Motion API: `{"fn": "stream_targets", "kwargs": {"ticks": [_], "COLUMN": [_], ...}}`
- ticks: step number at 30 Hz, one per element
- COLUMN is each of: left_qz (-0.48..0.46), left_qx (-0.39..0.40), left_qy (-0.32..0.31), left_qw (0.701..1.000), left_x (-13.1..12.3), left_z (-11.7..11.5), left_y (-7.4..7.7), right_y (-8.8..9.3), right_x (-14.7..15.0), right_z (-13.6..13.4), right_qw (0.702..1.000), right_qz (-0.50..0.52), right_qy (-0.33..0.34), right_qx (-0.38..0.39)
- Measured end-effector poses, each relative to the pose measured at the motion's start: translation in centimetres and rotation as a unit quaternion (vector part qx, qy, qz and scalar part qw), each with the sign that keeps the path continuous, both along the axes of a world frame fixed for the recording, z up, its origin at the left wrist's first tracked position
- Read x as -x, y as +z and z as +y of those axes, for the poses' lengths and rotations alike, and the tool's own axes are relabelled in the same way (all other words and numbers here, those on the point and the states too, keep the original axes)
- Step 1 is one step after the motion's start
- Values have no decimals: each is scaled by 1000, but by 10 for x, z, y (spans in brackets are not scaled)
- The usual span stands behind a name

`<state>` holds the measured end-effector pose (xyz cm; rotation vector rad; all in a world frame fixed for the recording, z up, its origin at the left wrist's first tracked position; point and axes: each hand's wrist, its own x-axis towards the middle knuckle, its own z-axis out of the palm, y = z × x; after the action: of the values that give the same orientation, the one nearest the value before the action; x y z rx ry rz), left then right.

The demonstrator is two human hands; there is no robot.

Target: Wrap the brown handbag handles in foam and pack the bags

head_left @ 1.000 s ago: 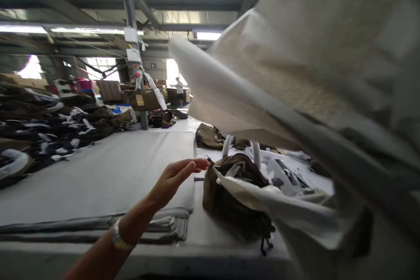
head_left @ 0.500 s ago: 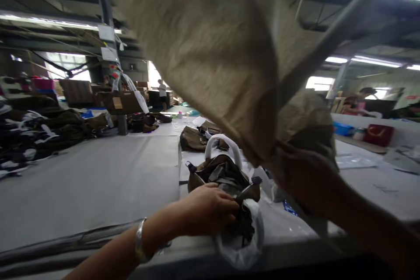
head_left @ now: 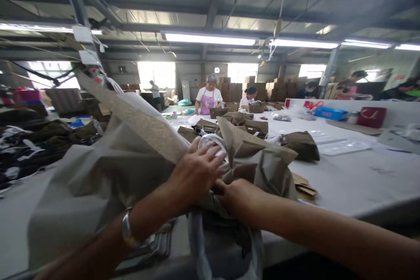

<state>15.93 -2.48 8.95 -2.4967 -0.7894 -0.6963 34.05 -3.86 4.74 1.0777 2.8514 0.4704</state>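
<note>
My left hand [head_left: 197, 171] lies with fingers spread on a large beige-grey cloth sheet [head_left: 98, 183] draped over an olive-brown bag [head_left: 259, 162] with a white handle [head_left: 213, 142]. Just right of it, my right hand [head_left: 238, 197] is closed on the cloth and bag; its fingertips are buried in the folds. A thin plastic bag [head_left: 223, 253] hangs below both hands at the near edge of the table. A metal bracelet [head_left: 126, 229] circles my left wrist.
The long grey worktable [head_left: 354, 175] carries more olive bags [head_left: 300, 144] further back, flat cardboard pieces [head_left: 305, 186] and clear plastic sheets. Dark fabric piles [head_left: 36, 140] lie at left. Several people work at the far end, among them one in a pink apron [head_left: 207, 100].
The cloth sheet, raised high overhead a moment ago, has come down over the bag. My right hand dropped with it to the bag, and my left hand moved on top of the cloth.
</note>
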Motion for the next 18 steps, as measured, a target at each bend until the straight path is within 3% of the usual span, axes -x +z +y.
{"fn": "stream_targets", "kwargs": {"ticks": [3,5,8,11,14,18], "left_qz": [57,91,108,92,13,-78], "left_qx": [37,78,169,347,521,448], "left_qy": [120,159,176,140,116,210], "left_qw": [990,980,964,923,845,865], "left_x": [8,11,9,11,26,47], "left_z": [38,37,17,18,60,135], "left_y": [-18,-31,-39,-30,-19,-27], "right_y": [4,3,-5,-14,-15,-5], "right_x": [-13,-22,-32,-35,-32,-24], "right_z": [-2,3,15,26,31,33], "right_qw": [999,999,996,994,993,989], "right_qz": [-22,-3,52,64,44,-6], "right_qy": [-19,-39,-53,-43,-22,-14], "right_qx": [21,36,51,74,108,148]}}
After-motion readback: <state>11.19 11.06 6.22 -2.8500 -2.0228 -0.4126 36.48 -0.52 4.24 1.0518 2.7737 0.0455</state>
